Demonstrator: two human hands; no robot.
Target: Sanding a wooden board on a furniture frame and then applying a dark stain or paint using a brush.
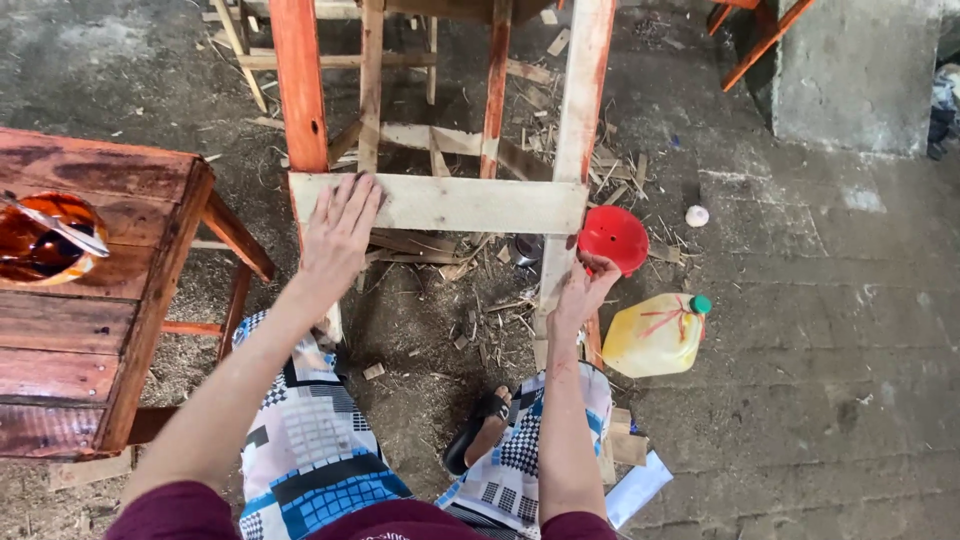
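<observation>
My left hand lies flat, fingers spread, on the left end of a bare wooden crossbar of a wooden frame. The frame's left leg is stained red; its right leg is partly stained. My right hand rests against the lower part of the right leg, fingers curled near a small red bowl. Whether it grips anything is unclear.
A red-stained wooden table stands at left, with a bowl of dark red stain on it. A yellow plastic jug with a green cap lies on the concrete floor. Wood scraps litter the ground; a concrete block is far right.
</observation>
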